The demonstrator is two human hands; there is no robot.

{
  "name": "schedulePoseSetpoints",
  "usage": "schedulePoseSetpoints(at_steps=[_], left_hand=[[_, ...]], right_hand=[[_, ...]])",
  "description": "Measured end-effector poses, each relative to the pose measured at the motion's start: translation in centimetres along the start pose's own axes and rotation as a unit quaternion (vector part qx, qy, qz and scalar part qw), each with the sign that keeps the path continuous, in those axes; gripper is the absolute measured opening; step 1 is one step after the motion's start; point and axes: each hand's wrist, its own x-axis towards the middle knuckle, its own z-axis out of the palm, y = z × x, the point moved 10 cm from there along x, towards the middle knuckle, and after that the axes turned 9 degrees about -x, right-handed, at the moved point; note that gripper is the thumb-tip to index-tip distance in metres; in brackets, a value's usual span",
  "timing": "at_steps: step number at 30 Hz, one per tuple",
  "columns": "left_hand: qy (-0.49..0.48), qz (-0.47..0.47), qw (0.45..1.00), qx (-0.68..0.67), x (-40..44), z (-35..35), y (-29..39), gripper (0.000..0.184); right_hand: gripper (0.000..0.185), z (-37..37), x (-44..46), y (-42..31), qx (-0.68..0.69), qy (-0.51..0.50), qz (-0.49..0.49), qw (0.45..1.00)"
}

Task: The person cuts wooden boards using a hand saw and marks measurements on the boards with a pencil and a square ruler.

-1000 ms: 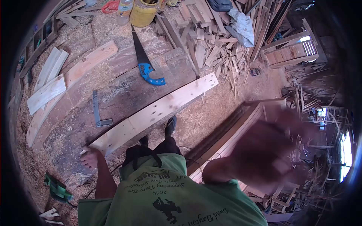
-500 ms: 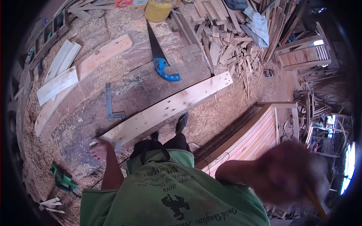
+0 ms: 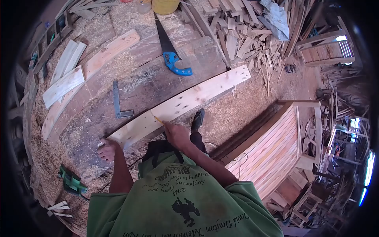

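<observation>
A long pale wooden board point(image 3: 185, 99) lies slantwise along the near edge of the worktable. My left hand point(image 3: 108, 151) is at its left end, with the fingers closed around that end; a small pale tip point(image 3: 100, 145) shows beside them. My right hand point(image 3: 177, 135) is closed on a yellow pencil point(image 3: 158, 119), whose point meets the board's face left of its middle. Just beyond the board rests a metal try square point(image 3: 117, 103). Farther back lies a handsaw point(image 3: 170, 59) with a blue handle.
Several planks point(image 3: 65, 87) lie at the left amid sawdust. A green power tool point(image 3: 72, 181) sits at lower left. Offcuts point(image 3: 246, 43) are heaped at the back right, near a yellow bucket point(image 3: 165, 5). A slatted wooden piece point(image 3: 272, 144) stands at my right.
My right hand has swung from the lower right, close to the camera, in to the board with the pencil. My left hand stays at the board's end. The view has shifted slightly.
</observation>
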Motion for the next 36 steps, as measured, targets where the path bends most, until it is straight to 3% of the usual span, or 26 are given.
schedulePoseSetpoints(at_steps=[2,8,11,14,15,16,17,18,21,23,25,27,29,31,32,33,34,35,36], left_hand=[[0.004,0.005,1.0,-0.009,0.3,0.1,0.4,0.083],[-0.007,0.002,0.999,-0.038,-0.1,-1.1,1.4,0.082],[-0.01,0.01,0.999,-0.046,0.4,-1.0,0.8,0.081],[-0.007,0.07,0.993,-0.09,0.6,-1.3,1.5,0.082],[-0.041,0.203,0.952,-0.225,-0.3,-2.5,3.9,0.081],[-0.114,0.32,0.872,-0.352,-1.8,-4.1,6.0,0.084],[-0.159,0.429,0.759,-0.463,-3.4,-8.3,7.2,0.091],[-0.324,0.492,0.638,-0.497,-6.1,-13.7,10.4,0.107],[-0.3,0.682,0.594,-0.303,-9.2,-14.3,10.0,0.114],[-0.319,0.672,0.609,-0.276,-7.3,-11.8,10.5,0.124],[-0.336,0.645,0.644,-0.238,-4.2,-10.5,10.8,0.126],[-0.233,0.626,0.697,-0.261,0.7,-8.5,11.1,0.116],[-0.06,0.558,0.799,-0.217,4.6,-6.4,11.0,0.102],[-0.126,0.419,0.874,-0.212,5.6,-4.1,11.3,0.082],[-0.177,0.394,0.878,-0.207,4.2,-0.2,12.1,0.066],[-0.355,0.353,0.842,-0.201,0.7,-2.8,14.0,0.065],[-0.416,0.286,0.844,-0.182,-1.9,-2.4,14.6,0.075],[-0.475,0.281,0.824,-0.127,-5.0,-2.2,15.8,0.082],[-0.5,0.233,0.807,-0.21,-6.9,-4.7,16.6,0.079]], right_hand=[[0.03,-0.2,0.8,-0.8,-0.044,-0.019,-0.008,0.999],[0.028,-0.7,2.5,-2.3,-0.211,-0.211,-0.089,0.95],[0.023,-4.6,2.0,-3.5,-0.125,-0.101,-0.076,0.984],[0.023,-4.8,-0.7,-1.7,-0.117,-0.099,-0.038,0.987],[0.024,-4.7,-1.9,-0.9,-0.095,-0.093,-0.035,0.99],[0.025,-4.4,-3.4,0.1,-0.072,-0.089,-0.031,0.993],[0.026,-3.9,-4.7,1.4,-0.049,-0.087,-0.027,0.995],[0.027,-2.7,-5.8,3.2,-0.042,-0.093,-0.024,0.994],[0.03,-0.4,-9.4,7.6,-0.022,-0.091,-0.017,0.995],[0.03,-1.6,-10.7,9.0,-0.016,-0.05,-0.02,0.998],[0.031,-2.9,-12.0,10.9,0.002,-0.041,0.045,0.998],[0.032,-4.2,-12.9,12.6,0.01,-0.031,0.087,0.996],[0.032,-4.5,-13.6,14.0,0.015,-0.015,0.112,0.993],[0.03,-5.6,-13.9,13.4,0.017,-0.01,0.12,0.993],[0.028,-5.5,-13.9,13.4,0.021,-0.015,0.128,0.991],[0.027,-5.4,-13.7,13.2,0.023,-0.02,0.135,0.99],[0.027,-5.4,-13.4,12.4,0.035,-0.062,0.163,0.984],[0.028,-5.4,-12.8,11.5,0.026,-0.044,0.124,0.991],[0.028,-5.3,-12.5,10.6,0.014,-0.026,0.086,0.996]])
